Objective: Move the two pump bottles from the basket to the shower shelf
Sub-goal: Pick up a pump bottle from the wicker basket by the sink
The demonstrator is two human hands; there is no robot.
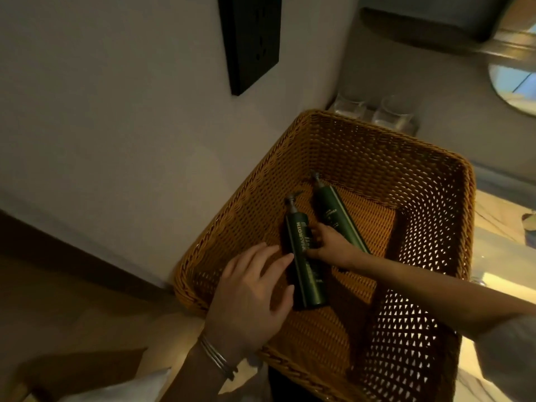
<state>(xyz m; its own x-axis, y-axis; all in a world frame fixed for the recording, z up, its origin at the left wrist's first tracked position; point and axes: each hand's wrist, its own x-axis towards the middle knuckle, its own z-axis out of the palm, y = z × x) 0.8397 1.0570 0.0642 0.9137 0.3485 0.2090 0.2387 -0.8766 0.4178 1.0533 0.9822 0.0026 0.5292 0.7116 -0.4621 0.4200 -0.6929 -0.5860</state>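
Setting: dim bathroom, wicker basket (pixel 362 134) against wall.
Left hand (pixel 255 288): I see it spread beside near bottle (pixel 304 265).
Right hand (pixel 327 242): fingers loosely spread between near bottle and far bottle (pixel 333 213), gripping neither.
Risk: smooth bottles lying flat may roll away or slip.

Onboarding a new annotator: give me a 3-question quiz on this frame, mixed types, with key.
1. True or false: both pump bottles lie flat on the floor of the wicker basket.
2. Multiple choice: the right hand is
A. gripping the basket rim
B. reaching down between the two bottles, fingers at their sides
C. holding a glass
3. Fill in: the left hand is spread open beside the ____ bottle, the one with large lettering along it.

Key
1. True: the left bottle and the right bottle both lie on their sides, pump heads pointing toward the far wall.
2. B
3. left; neither bottle looks lifted yet.
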